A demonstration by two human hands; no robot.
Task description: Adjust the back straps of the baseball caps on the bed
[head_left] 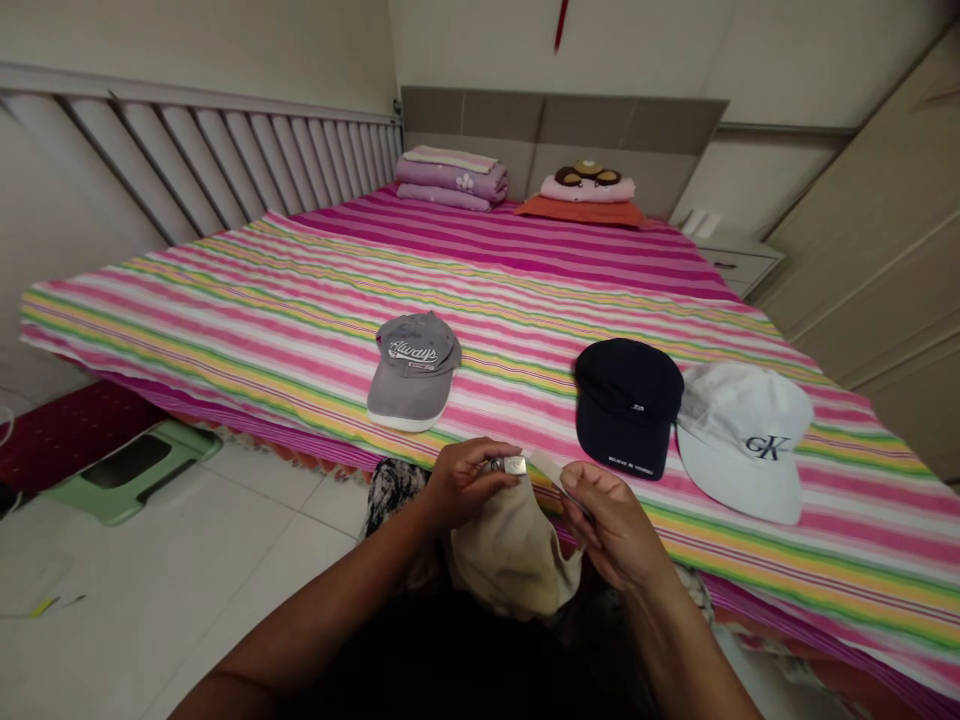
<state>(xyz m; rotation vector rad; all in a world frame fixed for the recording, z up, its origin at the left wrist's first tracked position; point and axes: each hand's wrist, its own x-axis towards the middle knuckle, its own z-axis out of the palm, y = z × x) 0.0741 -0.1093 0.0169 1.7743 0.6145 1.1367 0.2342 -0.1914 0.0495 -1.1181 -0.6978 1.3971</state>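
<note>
A beige cap (514,555) hangs between my hands, low in front of my body. My left hand (466,483) pinches the metal buckle (515,465) at the cap's back. Between the thumb and fingers of my right hand (609,515) is the pale strap end (549,466), apart from the buckle. On the bed ahead lies a grey cap (415,370) with "Always" lettering. To the right rest a black cap (628,405) and a white cap (742,440) with "GK" letters, their edges touching.
A striped sheet (247,300) covers the bed. Folded purple bedding (451,180) and a pink-and-orange stack (585,198) lie by the headboard (495,120). A green stool (135,470) stands on the floor at left. A white nightstand (739,262) is at back right.
</note>
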